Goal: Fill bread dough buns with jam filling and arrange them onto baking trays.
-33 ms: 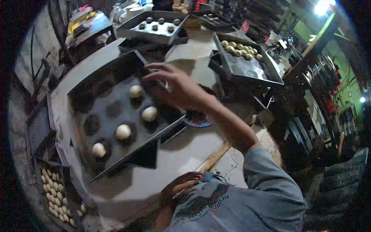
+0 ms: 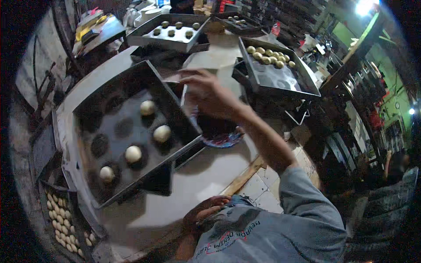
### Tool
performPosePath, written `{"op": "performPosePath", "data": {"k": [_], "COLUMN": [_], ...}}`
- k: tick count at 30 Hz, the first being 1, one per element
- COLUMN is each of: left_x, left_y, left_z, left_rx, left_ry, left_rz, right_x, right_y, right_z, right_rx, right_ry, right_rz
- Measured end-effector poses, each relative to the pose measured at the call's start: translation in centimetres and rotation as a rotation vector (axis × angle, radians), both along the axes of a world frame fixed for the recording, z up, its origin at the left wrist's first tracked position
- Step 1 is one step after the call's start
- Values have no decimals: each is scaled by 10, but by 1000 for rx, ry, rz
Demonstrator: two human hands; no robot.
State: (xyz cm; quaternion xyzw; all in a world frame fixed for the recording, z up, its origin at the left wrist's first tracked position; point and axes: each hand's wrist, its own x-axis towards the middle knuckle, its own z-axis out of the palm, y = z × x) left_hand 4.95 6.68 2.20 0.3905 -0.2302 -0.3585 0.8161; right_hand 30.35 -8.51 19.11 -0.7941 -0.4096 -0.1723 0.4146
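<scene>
My right hand [image 2: 202, 92] hovers at the right rim of the near metal tray [image 2: 78, 116], beside a colourful bowl [image 2: 219, 141] with dark contents; its bent fingers are blurred and whatever is in them is unclear. Four pale dough balls [image 2: 162, 133] sit spaced apart in that tray. My left hand [image 2: 208, 209] is low by the table's near edge, against my shirt, fingers curled, its grip hidden.
Trays with dough balls [image 2: 268, 57] [image 2: 174, 30] stand farther back on the table [image 2: 193, 173]. A crate of pale pieces [image 2: 61, 221] is at lower left, a cluttered side table [image 2: 96, 30] at upper left. People are dimly visible at the edges.
The near tray and its balls appear slightly further left and down. My right hand is a little higher and right of the rim, exposing more of the bowl.
</scene>
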Motion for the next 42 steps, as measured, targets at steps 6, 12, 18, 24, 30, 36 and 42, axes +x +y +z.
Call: {"op": "performPosePath", "data": {"k": [6,12,18,24,30,36,42], "left_x": [34,46,59,70,101,100,78], "left_y": [-96,-121,-143,-170,-208,-233,-212], "left_z": [-22,7,1,13,37,48,17], "left_rx": [294,489,418,151,142,466,345], "left_ry": [186,150,61,181,5,-129,-306], "left_rz": [-122,16,136,333,816,498,499], "right_x": [106,163,220,138,-38,-134,-180], "right_y": [-337,-401,-493,-449,-345,-265,-188], "right_z": [-69,-91,-122,-31,-16,-86,-137], "right_rx": [-484,-684,-777,-187,609,143,910], "right_ry": [193,508,553,141,1113,1026,952], "right_rz": [-752,-1173,-1226,-589,-274,-142,-203]}}
